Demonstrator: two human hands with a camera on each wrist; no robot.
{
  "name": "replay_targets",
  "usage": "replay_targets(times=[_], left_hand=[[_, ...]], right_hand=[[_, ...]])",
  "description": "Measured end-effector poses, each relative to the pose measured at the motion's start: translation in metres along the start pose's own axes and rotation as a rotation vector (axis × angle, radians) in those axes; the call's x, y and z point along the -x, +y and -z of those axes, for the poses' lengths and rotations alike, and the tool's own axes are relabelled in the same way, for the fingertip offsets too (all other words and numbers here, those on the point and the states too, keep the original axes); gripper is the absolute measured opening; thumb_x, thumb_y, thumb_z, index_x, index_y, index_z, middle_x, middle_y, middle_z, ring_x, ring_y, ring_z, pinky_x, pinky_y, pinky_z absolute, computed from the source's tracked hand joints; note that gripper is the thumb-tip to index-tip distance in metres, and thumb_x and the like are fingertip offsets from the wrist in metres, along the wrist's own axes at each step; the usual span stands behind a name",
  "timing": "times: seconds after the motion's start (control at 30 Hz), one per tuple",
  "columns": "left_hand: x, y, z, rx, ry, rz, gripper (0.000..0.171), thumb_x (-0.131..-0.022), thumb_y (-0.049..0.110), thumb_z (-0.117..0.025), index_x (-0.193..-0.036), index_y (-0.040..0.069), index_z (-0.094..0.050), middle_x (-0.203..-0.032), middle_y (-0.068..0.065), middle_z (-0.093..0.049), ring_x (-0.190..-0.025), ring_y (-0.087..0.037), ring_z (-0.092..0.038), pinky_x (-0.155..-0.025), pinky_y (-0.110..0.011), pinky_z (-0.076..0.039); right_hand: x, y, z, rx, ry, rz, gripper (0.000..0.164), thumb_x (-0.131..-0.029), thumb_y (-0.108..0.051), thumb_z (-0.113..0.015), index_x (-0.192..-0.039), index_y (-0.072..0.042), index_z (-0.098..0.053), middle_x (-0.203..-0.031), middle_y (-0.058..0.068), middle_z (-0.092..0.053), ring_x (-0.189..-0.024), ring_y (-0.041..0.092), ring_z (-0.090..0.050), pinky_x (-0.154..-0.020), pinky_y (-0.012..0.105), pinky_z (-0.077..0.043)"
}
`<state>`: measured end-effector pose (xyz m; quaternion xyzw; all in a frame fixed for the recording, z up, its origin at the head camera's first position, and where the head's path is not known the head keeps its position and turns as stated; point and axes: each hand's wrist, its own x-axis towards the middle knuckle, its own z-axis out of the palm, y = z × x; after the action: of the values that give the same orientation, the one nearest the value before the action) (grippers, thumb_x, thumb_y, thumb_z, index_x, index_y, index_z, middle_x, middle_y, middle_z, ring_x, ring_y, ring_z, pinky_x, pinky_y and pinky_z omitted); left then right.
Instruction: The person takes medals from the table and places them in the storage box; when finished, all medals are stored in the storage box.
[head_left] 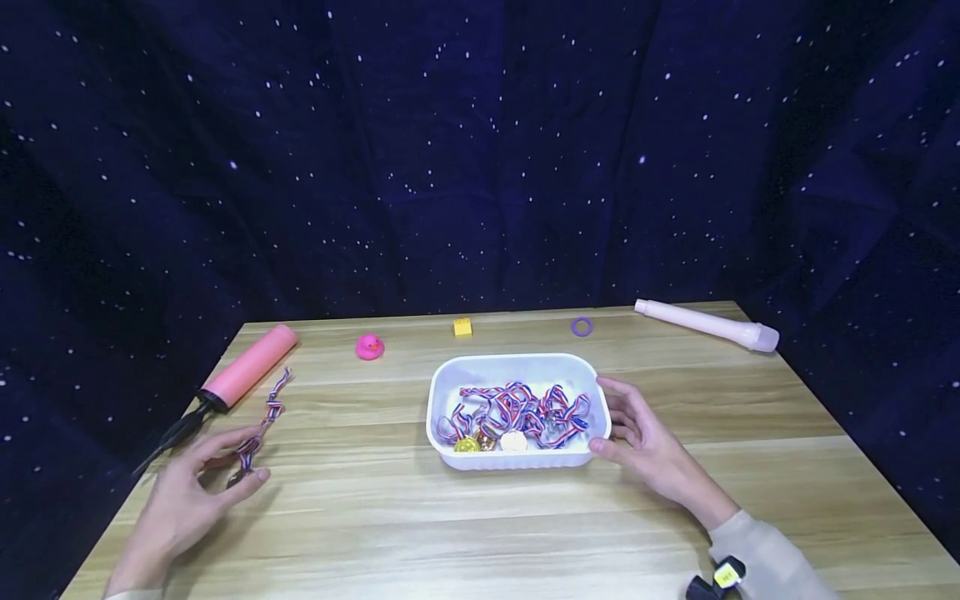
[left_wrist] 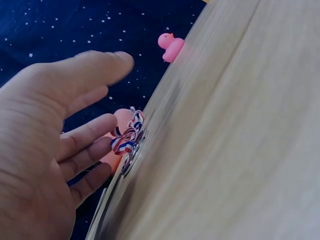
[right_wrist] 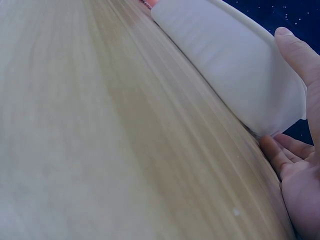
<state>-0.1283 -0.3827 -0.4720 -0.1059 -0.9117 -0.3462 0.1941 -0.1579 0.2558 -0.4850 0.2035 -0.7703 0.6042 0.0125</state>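
Observation:
A medal on a red, white and blue ribbon (head_left: 272, 408) lies on the table at the left. Around its near end my left hand (head_left: 183, 496) is spread, thumb apart from the fingers; in the left wrist view the fingertips come close to the ribbon (left_wrist: 127, 140) and the metal disc (left_wrist: 133, 156) lies flat on the wood. A white plastic basin (head_left: 517, 460) stands mid-table with several tangled ribbons (head_left: 517, 408) and gold, bronze and silvery medals inside. My right hand (head_left: 648, 446) holds the basin's right end, thumb by the rim, fingers around the side and low corner (right_wrist: 272, 145).
A pink balloon pump (head_left: 251, 367) with a black nozzle lies beyond the left hand. Along the back sit a pink rubber duck (head_left: 370, 347), a yellow block (head_left: 462, 327), a purple ring (head_left: 573, 329) and a pale pink toy microphone (head_left: 705, 323). A dark starry curtain hangs behind.

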Motion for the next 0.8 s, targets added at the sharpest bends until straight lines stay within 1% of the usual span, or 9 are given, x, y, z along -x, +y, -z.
replay_targets(times=[0.1, 0.17, 0.23, 0.3, 0.43, 0.57, 0.63, 0.73, 0.8], left_hand=[[0.0006, -0.0028, -0.0005, -0.046, 0.003, -0.034, 0.065, -0.077, 0.015, -0.104, -0.137, 0.016, -0.079, -0.127, -0.006, -0.079, -0.120, 0.019, -0.055, -0.102, 0.003, -0.036], [0.0012, -0.0039, -0.0009, -0.075, 0.001, -0.052, 0.062, -0.076, 0.017, -0.105, -0.133, 0.017, -0.081, -0.126, -0.007, -0.079, -0.120, 0.020, -0.052, -0.101, 0.004, -0.034], [0.0023, -0.0054, -0.0011, -0.084, -0.001, -0.057, 0.059, -0.076, 0.017, -0.105, -0.130, 0.018, -0.082, -0.123, -0.006, -0.079, -0.114, 0.016, -0.056, -0.097, 0.000, -0.039], [0.0035, -0.0066, -0.0013, -0.075, -0.009, -0.048, 0.055, -0.077, 0.014, -0.104, -0.128, 0.017, -0.083, -0.118, -0.004, -0.079, -0.103, 0.010, -0.062, -0.089, -0.003, -0.046], [0.0052, -0.0089, -0.0017, -0.044, -0.029, -0.021, 0.050, -0.079, 0.006, -0.101, -0.124, 0.013, -0.083, -0.110, -0.001, -0.079, -0.089, 0.003, -0.070, -0.078, -0.007, -0.053], [0.0056, -0.0096, -0.0020, 0.007, -0.060, 0.016, 0.044, -0.081, 0.006, -0.100, -0.122, 0.009, -0.083, -0.117, 0.002, -0.081, -0.096, 0.007, -0.073, -0.081, -0.006, -0.055], [0.0056, -0.0098, -0.0021, 0.020, -0.072, 0.026, 0.043, -0.082, 0.009, -0.100, -0.121, 0.007, -0.083, -0.121, -0.001, -0.081, -0.100, 0.010, -0.073, -0.083, -0.006, -0.055], [0.0053, -0.0092, -0.0016, 0.001, -0.078, 0.037, 0.041, -0.081, 0.014, -0.101, -0.118, 0.010, -0.085, -0.126, -0.009, -0.080, -0.105, 0.015, -0.069, -0.087, -0.003, -0.053], [0.0052, -0.0089, -0.0018, -0.029, -0.073, 0.042, 0.040, -0.080, 0.018, -0.103, -0.117, 0.014, -0.087, -0.127, -0.012, -0.080, -0.106, 0.019, -0.066, -0.088, -0.001, -0.050]], right_hand=[[0.0004, 0.0000, -0.0001, -0.002, 0.001, 0.003, 0.083, -0.101, -0.004, -0.080, -0.170, -0.012, -0.035, -0.157, 0.029, -0.053, -0.138, 0.045, -0.059, -0.112, 0.022, -0.055], [0.0006, -0.0001, 0.0001, -0.001, 0.002, 0.003, 0.083, -0.101, -0.004, -0.080, -0.170, -0.013, -0.034, -0.157, 0.029, -0.053, -0.138, 0.045, -0.058, -0.112, 0.022, -0.055], [0.0005, 0.0001, 0.0004, 0.001, 0.002, 0.000, 0.084, -0.101, -0.005, -0.081, -0.170, -0.013, -0.034, -0.157, 0.029, -0.053, -0.139, 0.045, -0.058, -0.112, 0.021, -0.054], [0.0002, 0.0003, 0.0007, 0.002, 0.002, -0.003, 0.084, -0.101, -0.005, -0.081, -0.170, -0.014, -0.034, -0.157, 0.029, -0.054, -0.139, 0.046, -0.058, -0.112, 0.021, -0.054], [0.0000, 0.0007, 0.0008, 0.001, -0.001, -0.004, 0.084, -0.101, -0.006, -0.081, -0.171, -0.014, -0.034, -0.157, 0.028, -0.054, -0.138, 0.046, -0.058, -0.112, 0.021, -0.054], [0.0002, 0.0009, 0.0008, 0.000, -0.001, -0.001, 0.083, -0.102, -0.005, -0.080, -0.170, -0.014, -0.034, -0.156, 0.028, -0.054, -0.137, 0.045, -0.059, -0.112, 0.022, -0.055], [0.0002, 0.0008, 0.0007, 0.000, -0.002, 0.000, 0.083, -0.101, -0.005, -0.080, -0.170, -0.014, -0.035, -0.156, 0.028, -0.055, -0.137, 0.044, -0.060, -0.112, 0.022, -0.055], [0.0001, 0.0004, 0.0004, 0.002, -0.001, 0.002, 0.083, -0.101, -0.005, -0.081, -0.170, -0.014, -0.035, -0.155, 0.029, -0.055, -0.136, 0.045, -0.060, -0.112, 0.022, -0.055], [0.0001, -0.0001, 0.0002, 0.003, 0.000, 0.002, 0.083, -0.101, -0.005, -0.081, -0.170, -0.014, -0.035, -0.155, 0.028, -0.055, -0.136, 0.045, -0.060, -0.112, 0.022, -0.055]])
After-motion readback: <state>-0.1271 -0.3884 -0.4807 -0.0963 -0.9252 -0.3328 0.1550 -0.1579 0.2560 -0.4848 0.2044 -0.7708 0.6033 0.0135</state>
